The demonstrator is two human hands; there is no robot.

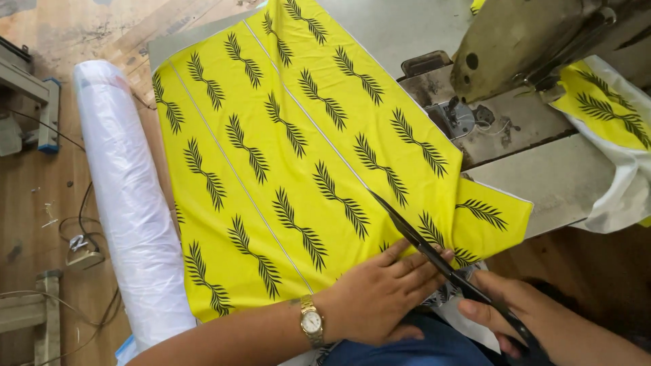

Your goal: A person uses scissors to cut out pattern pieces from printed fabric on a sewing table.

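Observation:
A yellow fabric (285,142) with dark leaf prints lies spread over the sewing table. My left hand (380,295), a gold watch on its wrist, presses flat on the fabric's near edge. My right hand (515,318) grips black scissors (424,240) by the handles. The blades point up and left and cross the fabric's lower right part, right beside my left fingertips.
A sewing machine (522,41) stands at the upper right on the grey table (542,176), with its metal plate (454,115) beside the fabric. More yellow fabric in white wrapping (610,115) lies at right. A white plastic-wrapped roll (129,203) runs along the left. Cables lie on the wooden floor (41,196).

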